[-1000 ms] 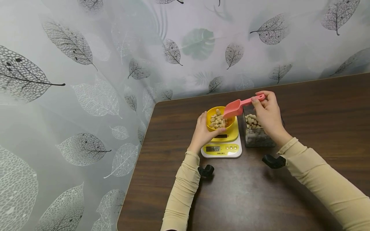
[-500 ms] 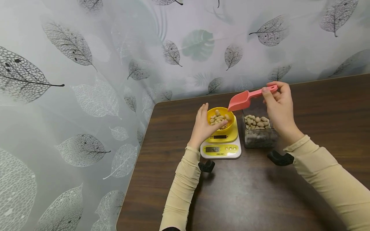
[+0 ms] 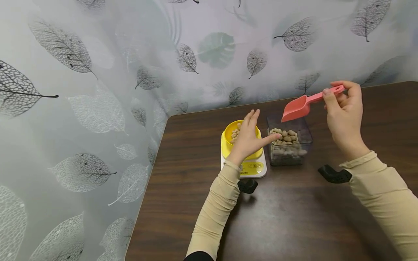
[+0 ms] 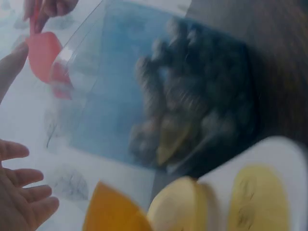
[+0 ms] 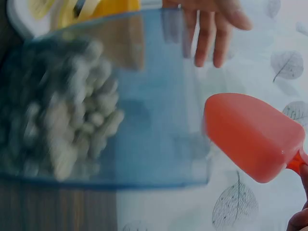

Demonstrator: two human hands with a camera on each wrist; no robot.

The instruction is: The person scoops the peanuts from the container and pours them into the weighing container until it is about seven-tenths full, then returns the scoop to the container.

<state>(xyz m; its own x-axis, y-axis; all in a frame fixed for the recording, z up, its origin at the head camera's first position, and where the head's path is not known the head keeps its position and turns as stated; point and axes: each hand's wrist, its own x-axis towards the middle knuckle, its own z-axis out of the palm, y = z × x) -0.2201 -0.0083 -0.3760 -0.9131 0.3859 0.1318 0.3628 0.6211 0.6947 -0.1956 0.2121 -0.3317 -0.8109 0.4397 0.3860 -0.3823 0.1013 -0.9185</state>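
My right hand (image 3: 346, 112) pinches the handle of a pink scoop (image 3: 296, 108), raised above and behind a clear plastic container (image 3: 287, 156) of unshelled peanuts (image 3: 285, 137). In the right wrist view the scoop (image 5: 252, 134) hangs beside the container wall. My left hand (image 3: 249, 139) has its fingers spread and thumb stretched toward the container, over the yellow bowl (image 3: 229, 129). Several peanuts show in that bowl, partly hidden behind the hand. Underneath it is a yellow and white kitchen scale (image 3: 261, 173), its display mostly covered by my left wrist.
The dark wooden table (image 3: 183, 163) runs back to a leaf-patterned wall (image 3: 215, 83). The container stands close to the scale's right side. A black wrist mount (image 3: 248, 186) juts out near the scale's front edge.
The right hand has drawn the scoop away from the bowl, to the right and up. My left hand has left the bowl's side and moved right. The scale's reading dropped between the earlier frames.
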